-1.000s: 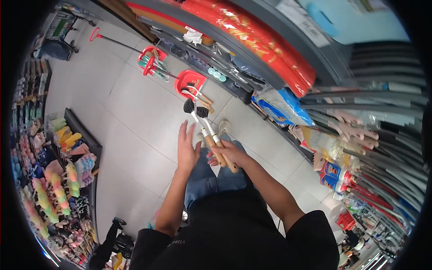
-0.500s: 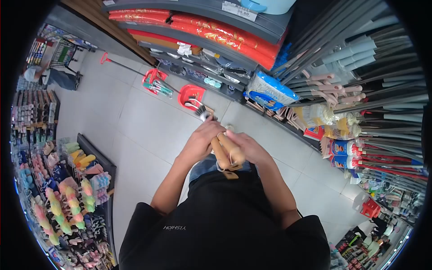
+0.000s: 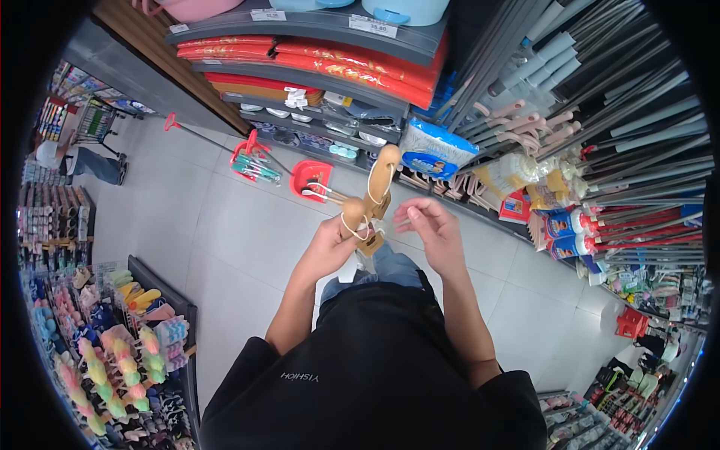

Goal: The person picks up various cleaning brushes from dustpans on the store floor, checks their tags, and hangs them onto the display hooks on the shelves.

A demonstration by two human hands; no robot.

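Item: two wooden handles [image 3: 382, 171], rounded ends up, each with a pale cord loop; located in front of the person's torso, above the floor. Lower portions hidden from view. Brown card tags [image 3: 372, 244] hang beside them.

Left hand [image 3: 330, 249]: closed in a grasp at the handles, thumb along the nearer one; how the fingers wrap the farther one is hidden.

Right hand [image 3: 433, 231]: released, fingers loosely curled, thumb near the index finger, holding nothing visible; just beside the handles and tags, apart from them.

Containers:
- Red dustpan [image 3: 301, 171], on the floor beyond the left hand. Contents: slim utensils [image 3: 316, 196] with white ends, reaching over its edge.
- Second red dustpan [image 3: 244, 147], farther left. Contents: green-and-white packaged goods [image 3: 257, 171].
- Pale blue tub [image 3: 424, 10] and pink basin [image 3: 196, 7], on the upper shelf; insides not visible.
- Shopping cart [image 3: 96, 124], far left; contents too small to tell.

Adjacent stock: blue-and-white package [image 3: 436, 150], right of the handles.
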